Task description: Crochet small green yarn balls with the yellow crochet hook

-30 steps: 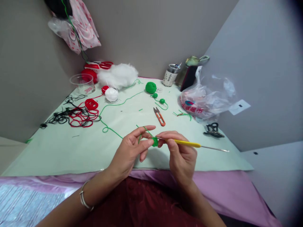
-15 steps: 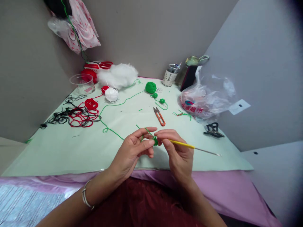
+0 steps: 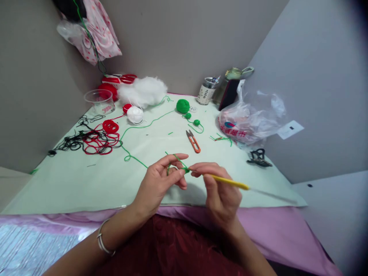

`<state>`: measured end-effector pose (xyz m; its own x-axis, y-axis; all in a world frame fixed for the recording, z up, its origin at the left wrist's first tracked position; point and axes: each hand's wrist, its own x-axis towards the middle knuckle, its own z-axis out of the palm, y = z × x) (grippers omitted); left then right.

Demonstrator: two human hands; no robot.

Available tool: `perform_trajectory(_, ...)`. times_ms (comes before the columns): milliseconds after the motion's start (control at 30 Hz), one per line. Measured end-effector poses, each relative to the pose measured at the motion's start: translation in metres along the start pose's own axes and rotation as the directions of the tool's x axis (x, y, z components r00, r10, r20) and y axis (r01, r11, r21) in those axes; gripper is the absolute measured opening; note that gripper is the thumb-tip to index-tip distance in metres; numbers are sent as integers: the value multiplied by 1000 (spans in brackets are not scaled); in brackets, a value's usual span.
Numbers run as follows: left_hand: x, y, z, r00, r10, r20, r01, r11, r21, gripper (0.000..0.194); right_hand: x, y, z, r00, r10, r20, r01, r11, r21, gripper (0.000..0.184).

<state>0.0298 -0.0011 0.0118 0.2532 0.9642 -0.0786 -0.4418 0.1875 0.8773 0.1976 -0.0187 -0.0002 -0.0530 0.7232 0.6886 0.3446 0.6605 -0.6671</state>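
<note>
My left hand [image 3: 163, 178] pinches a small green crochet piece [image 3: 186, 170] between thumb and fingers, with green yarn [image 3: 179, 160] looped over its raised index finger. In my right hand [image 3: 221, 188] is a crochet hook with a yellow handle [image 3: 230, 181], held like a pencil. Its near tip meets the crochet piece, while the other metal end points to the right and is blurred. The yarn trails from my left hand across the table to a green yarn ball [image 3: 183, 106]. Orange thread snips [image 3: 193, 142] lie just beyond my hands.
Tangled red yarn [image 3: 100, 142] and black yarn [image 3: 73, 142] lie at left, near a clear plastic tub [image 3: 99, 102]. White stuffing [image 3: 143, 92] and a white yarn ball [image 3: 135, 114] sit behind. A plastic bag [image 3: 250, 119] and black hair claw [image 3: 259, 158] are at right.
My right hand has shifted a little to the right, drawing the hook's handle away from the green piece. The yarn now stretches straighter from the left index finger to the piece.
</note>
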Motion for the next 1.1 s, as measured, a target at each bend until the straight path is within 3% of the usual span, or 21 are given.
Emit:
perform_trajectory(100, 0, -3, 1, 999, 27, -26, -26, 999, 19, 41, -5, 4, 5, 974, -211, 85, 226, 944, -240, 30)
perform_trajectory(200, 3, -2, 0, 994, -106, 15, 107, 989, -105, 55, -8, 6, 9, 963, -265, 42, 264, 903, -339, 35)
perform_trajectory(300, 6, 5, -2, 970, -228, 83, 241, 947, -212, 48, -5, 4, 9, 992, -104, -76, 93, 987, -135, 31)
perform_trajectory(400, 6, 10, -1, 977, -202, 74, 214, 952, -221, 41, 3, 0, 9, 979, 125, -159, -97, 979, 177, 25)
perform_trajectory(467, 4, 9, 1, 982, -176, 72, 186, 966, -181, 40, 7, 0, 10, 975, 183, -127, -147, 957, 251, 22)
perform_trajectory(533, 2, 6, 4, 988, -146, 49, 151, 979, -135, 42, 6, 1, 11, 982, 165, -97, -144, 970, 195, 21)
perform_trajectory(633, 2, 1, 6, 993, -117, 4, 117, 987, -111, 45, -2, 5, 12, 997, 0, -81, -5, 998, -60, 27)
perform_trajectory(733, 5, 0, 2, 978, -201, 64, 209, 962, -174, 40, -8, 7, 9, 990, -133, -52, 117, 964, -237, 34)
perform_trajectory(800, 8, 2, -1, 967, -240, 88, 255, 939, -230, 34, -7, 7, 7, 993, -53, -109, 34, 986, -163, 27)
perform_trajectory(933, 8, 5, -2, 980, -189, 60, 198, 943, -269, 30, 5, 5, 6, 964, 216, -152, -176, 955, 239, 20)
perform_trajectory(1100, 4, 3, 3, 987, -141, 76, 154, 966, -207, 30, 7, 6, 9, 968, 243, -62, -215, 931, 296, 16)
